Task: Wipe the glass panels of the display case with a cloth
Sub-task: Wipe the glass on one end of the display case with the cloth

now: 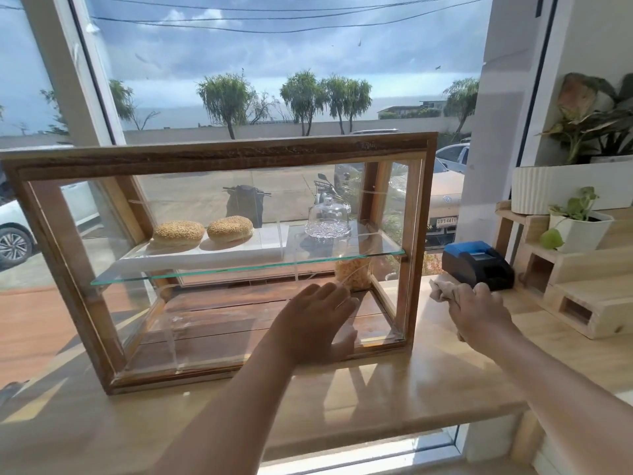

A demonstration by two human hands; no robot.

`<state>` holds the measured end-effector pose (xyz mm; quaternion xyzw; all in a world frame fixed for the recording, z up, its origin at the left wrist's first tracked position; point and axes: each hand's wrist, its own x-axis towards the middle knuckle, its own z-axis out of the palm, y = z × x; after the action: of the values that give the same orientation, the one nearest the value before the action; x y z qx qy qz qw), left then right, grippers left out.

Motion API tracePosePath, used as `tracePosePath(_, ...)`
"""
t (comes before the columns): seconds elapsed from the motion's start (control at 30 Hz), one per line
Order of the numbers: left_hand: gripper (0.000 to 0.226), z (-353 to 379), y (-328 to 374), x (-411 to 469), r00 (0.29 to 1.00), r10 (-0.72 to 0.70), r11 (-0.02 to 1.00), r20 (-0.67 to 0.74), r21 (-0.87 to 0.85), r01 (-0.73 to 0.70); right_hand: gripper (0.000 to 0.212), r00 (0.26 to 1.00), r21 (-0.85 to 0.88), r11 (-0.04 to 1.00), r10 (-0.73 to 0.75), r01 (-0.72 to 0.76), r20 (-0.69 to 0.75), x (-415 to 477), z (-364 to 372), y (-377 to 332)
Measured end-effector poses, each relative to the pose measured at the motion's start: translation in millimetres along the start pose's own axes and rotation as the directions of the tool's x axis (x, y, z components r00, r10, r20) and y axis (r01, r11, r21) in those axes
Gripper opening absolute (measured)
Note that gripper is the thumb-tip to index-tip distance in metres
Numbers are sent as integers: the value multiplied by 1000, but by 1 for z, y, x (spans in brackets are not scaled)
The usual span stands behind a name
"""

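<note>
A wooden-framed display case (pixel 219 154) with glass panels stands on the wooden counter in front of a window. My left hand (pixel 317 322) lies flat with straight fingers against the lower right of the front glass panel (pixel 212 303). To the right of the case, my right hand (pixel 479 311) grips a crumpled beige cloth (pixel 443 290) just above the counter, clear of the case's right side. Inside, a glass shelf (pixel 191 274) carries two sesame buns (pixel 202 230) on a white tray and a small glass dome (pixel 327 218).
A black and blue receipt printer (pixel 478 264) sits just behind my right hand. Stepped wooden risers (pixel 579 299) with potted plants (pixel 579 224) fill the right side. The wooden counter (pixel 376 399) ends at a front edge below my arms. A jar of snacks (pixel 352 274) stands in the case's lower right.
</note>
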<state>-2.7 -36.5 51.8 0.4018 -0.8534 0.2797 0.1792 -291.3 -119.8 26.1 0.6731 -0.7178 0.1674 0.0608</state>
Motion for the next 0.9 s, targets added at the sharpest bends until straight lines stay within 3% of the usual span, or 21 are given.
tracePosePath(0.2, 44, -72, -54, 36, 965, 39, 966, -260, 255, 29, 27, 931, 190, 974, -51, 127, -361, 26, -71, -19)
tracePosePath(0.4, 52, -119, -98, 44, 927, -63, 906, -369, 369, 209, 32, 712, 163, 922, -151, 352, -686, 23, -119, -70)
tracePosePath(0.57, 65, -141, -123, 45, 921, -315, 844, -231, 375, 383, 34, 644, 24, 875, -337, 484, -687, 21, -126, -99)
tracePosePath(0.77, 55, -166, -176, 52, 932, -278, 843, -232, 407, 352, 35, 557, -43, 863, -362, 503, -748, 56, -127, -117)
tracePosePath(0.9, 53, -158, -173, 49, 926, -219, 849, -306, 409, 335, 33, 546, 8, 894, -267, 447, -794, 51, -119, -123)
